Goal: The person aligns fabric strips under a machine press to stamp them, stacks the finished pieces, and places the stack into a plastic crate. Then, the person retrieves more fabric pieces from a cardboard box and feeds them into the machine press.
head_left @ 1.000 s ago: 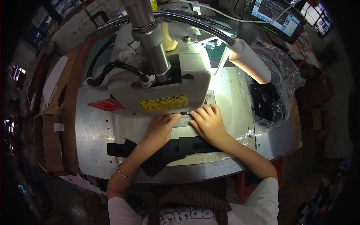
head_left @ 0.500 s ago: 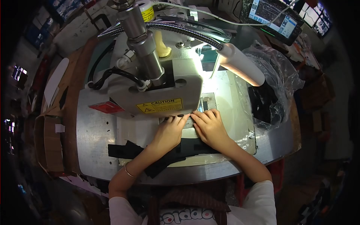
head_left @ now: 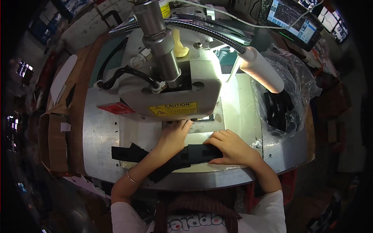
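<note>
In the head view, the left hand [head_left: 173, 136] has its fingertips at the lower edge of the machine head [head_left: 136, 99]; its grip cannot be told. Apart from it, the right hand [head_left: 236, 148] spans the end of the black strips [head_left: 197, 153], fingers and thumb spread; whether they pinch is unclear. The strips lie near the front of the worktop [head_left: 101, 145]. They look light, soft and matt, probably not slippery, best pinched at an end.

Two hands [head_left: 173, 136] [head_left: 236, 148] — one lamp [head_left: 261, 69]
</note>
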Demonstrator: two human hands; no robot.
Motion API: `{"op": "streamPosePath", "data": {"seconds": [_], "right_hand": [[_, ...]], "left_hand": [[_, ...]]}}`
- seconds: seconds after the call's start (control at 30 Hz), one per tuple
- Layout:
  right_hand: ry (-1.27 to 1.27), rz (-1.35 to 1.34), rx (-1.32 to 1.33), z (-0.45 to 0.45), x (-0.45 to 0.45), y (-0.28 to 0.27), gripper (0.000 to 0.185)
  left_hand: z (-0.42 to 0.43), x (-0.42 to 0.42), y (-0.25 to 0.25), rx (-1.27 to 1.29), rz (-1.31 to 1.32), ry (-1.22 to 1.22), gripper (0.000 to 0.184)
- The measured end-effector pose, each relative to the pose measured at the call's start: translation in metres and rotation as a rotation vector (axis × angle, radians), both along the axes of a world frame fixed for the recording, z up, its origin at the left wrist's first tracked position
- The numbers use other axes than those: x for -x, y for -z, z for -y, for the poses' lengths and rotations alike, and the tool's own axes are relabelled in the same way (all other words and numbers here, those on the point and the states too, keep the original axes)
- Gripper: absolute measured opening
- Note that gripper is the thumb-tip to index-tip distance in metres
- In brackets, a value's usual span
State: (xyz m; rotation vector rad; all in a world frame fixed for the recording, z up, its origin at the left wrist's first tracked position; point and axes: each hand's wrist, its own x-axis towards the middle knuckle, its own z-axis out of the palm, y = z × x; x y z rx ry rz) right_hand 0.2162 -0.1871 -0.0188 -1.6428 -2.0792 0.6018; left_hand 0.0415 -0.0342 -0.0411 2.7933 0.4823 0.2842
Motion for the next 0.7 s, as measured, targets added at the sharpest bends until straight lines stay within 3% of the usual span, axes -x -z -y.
{"op": "streamPosePath", "data": {"seconds": [0.2, 0.3, 0.4, 0.47, 0.5, 0.6, 0.63, 0.7], "right_hand": [[-0.073, -0.266, -0.041, -0.003, -0.003, -0.015, 0.058], [-0.154, -0.690, 0.122, -0.001, -0.003, -0.020, 0.048], [-0.032, -1.127, 0.491, 0.004, -0.003, -0.016, 0.037], [0.017, -1.157, 0.779, -0.002, -0.009, -0.007, 0.048], [0.034, -1.230, 0.798, -0.004, -0.007, -0.005, 0.050], [0.056, -1.416, 0.828, -0.009, 0.002, 0.004, 0.051], [0.057, -1.472, 0.835, -0.010, 0.003, 0.005, 0.051], [0.093, -1.490, 0.836, -0.012, 0.004, 0.004, 0.050]], "left_hand": [[-0.012, 0.015, -0.003, 0.023, 0.004, -0.034, 0.043], [-0.019, 0.015, -0.002, 0.017, -0.041, -0.067, 0.035], [-0.024, 0.008, -0.004, 0.064, -0.056, -0.048, 0.025], [-0.028, 0.009, -0.007, 0.096, 0.058, 0.034, 0.021], [-0.025, 0.010, -0.019, 0.070, 0.062, 0.035, 0.025], [-0.005, 0.022, -0.020, 0.455, 0.399, -0.049, 0.027], [0.004, 0.025, -0.028, 0.965, 0.421, -0.106, 0.024], [0.010, 0.025, -0.031, 0.987, 0.234, -0.123, 0.022]]}}
